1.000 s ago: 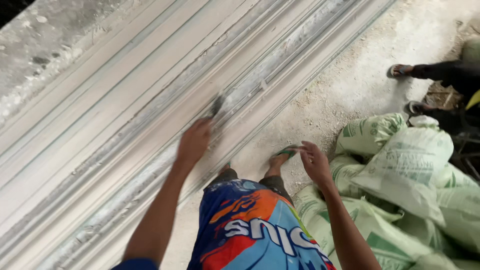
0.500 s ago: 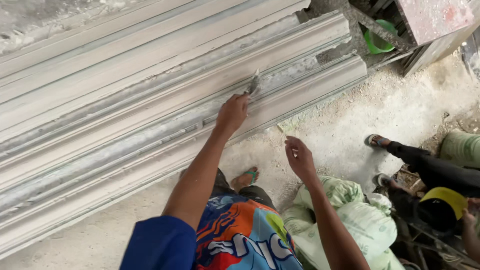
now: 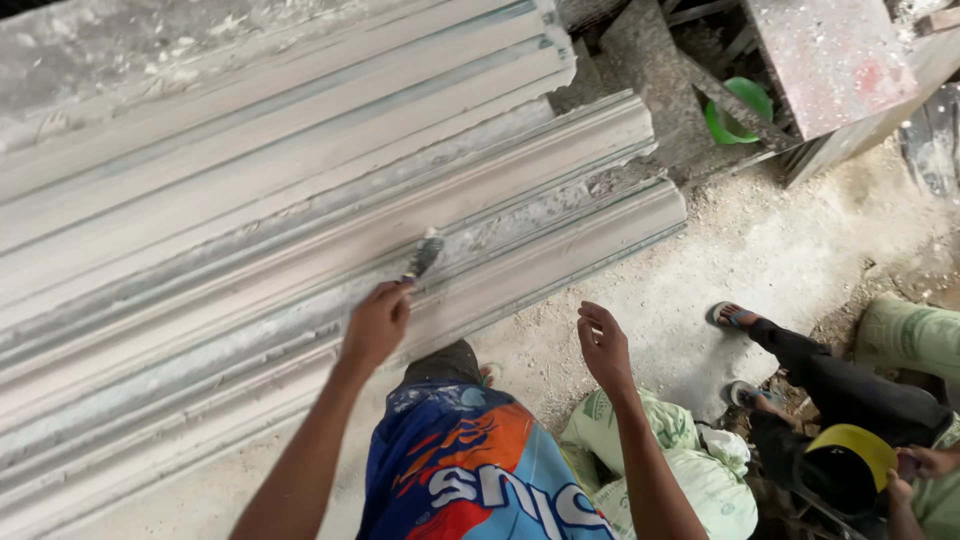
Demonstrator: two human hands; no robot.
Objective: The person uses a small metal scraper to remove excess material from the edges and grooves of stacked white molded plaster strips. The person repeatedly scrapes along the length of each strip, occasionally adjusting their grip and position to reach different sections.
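The left hand [image 3: 375, 325] has slid further along the grey moulding [image 3: 330, 240], fingers pinching a small brush [image 3: 424, 256] whose tip rests in the groove just beyond them. The right hand [image 3: 603, 348] hangs empty, fingers loosely spread, so brushing has reached a new stretch

moulded slabs [image 3: 300, 230]: matt grey plaster, dusty, rough patches beside the held brush [image 3: 424, 254] | ground [image 3: 760, 250]: gritty, powdery | sacks [image 3: 690, 470]: woven plastic, pale green
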